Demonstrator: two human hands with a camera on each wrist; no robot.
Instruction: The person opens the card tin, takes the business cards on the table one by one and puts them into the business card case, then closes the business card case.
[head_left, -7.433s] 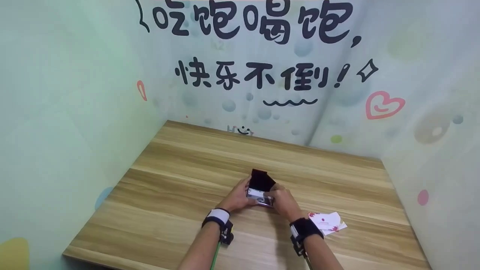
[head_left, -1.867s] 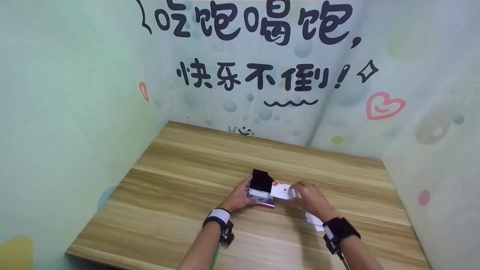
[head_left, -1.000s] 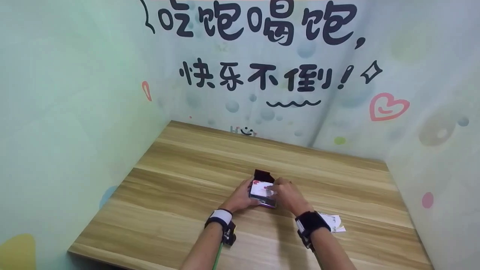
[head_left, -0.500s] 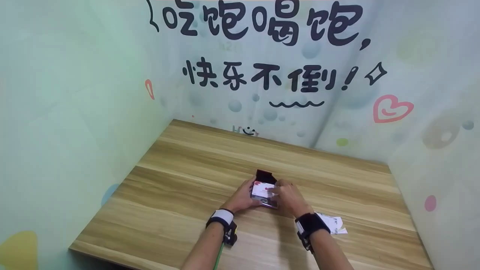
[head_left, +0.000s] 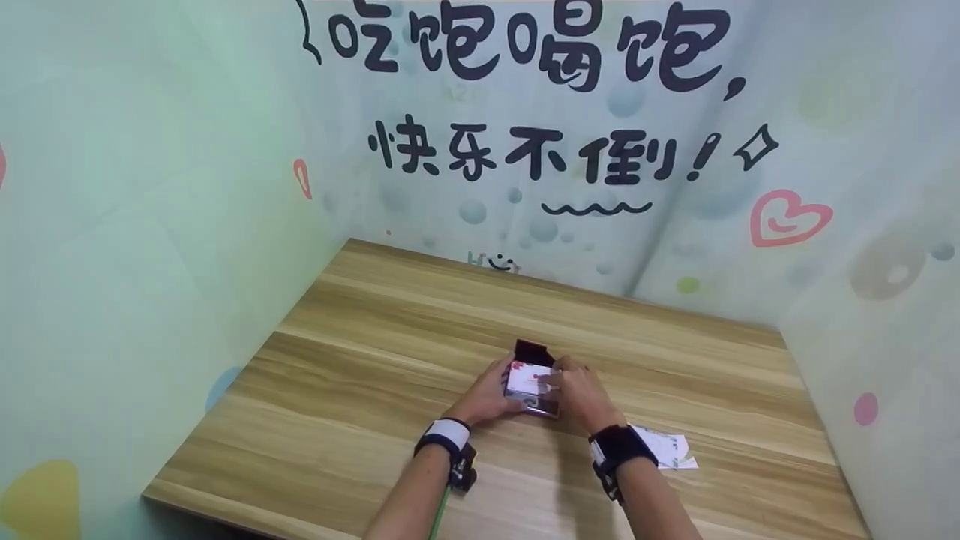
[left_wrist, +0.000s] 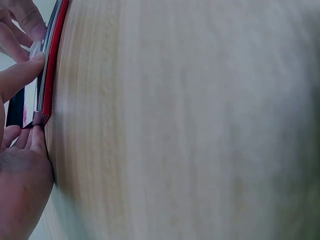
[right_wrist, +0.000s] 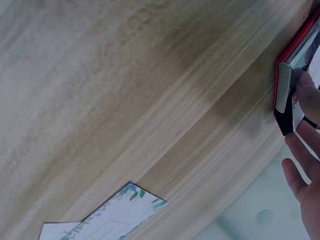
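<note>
My left hand (head_left: 487,394) holds a business card case (head_left: 541,407) above the middle of the table, its thumb along the near edge. The case has a red outer side (left_wrist: 54,60), a silver metal frame and a raised black flap (head_left: 531,352). On the case lies a white business card (head_left: 527,379) with red flowers at its corner. My right hand (head_left: 585,394) pinches this card at its right side; its thumb shows against the card and case in the right wrist view. How deep the card sits inside is hidden by fingers.
Loose white cards (head_left: 664,448) overlap on the table, partly behind my right wrist strap. A green leaf pattern on them shows in the right wrist view. Printed walls (head_left: 480,217) enclose the wooden table (head_left: 360,390) at the back and sides.
My right hand has carried a card from the right onto the case. The loose cards now show a green-patterned one instead of the red-flowered one. My left hand keeps its hold.
</note>
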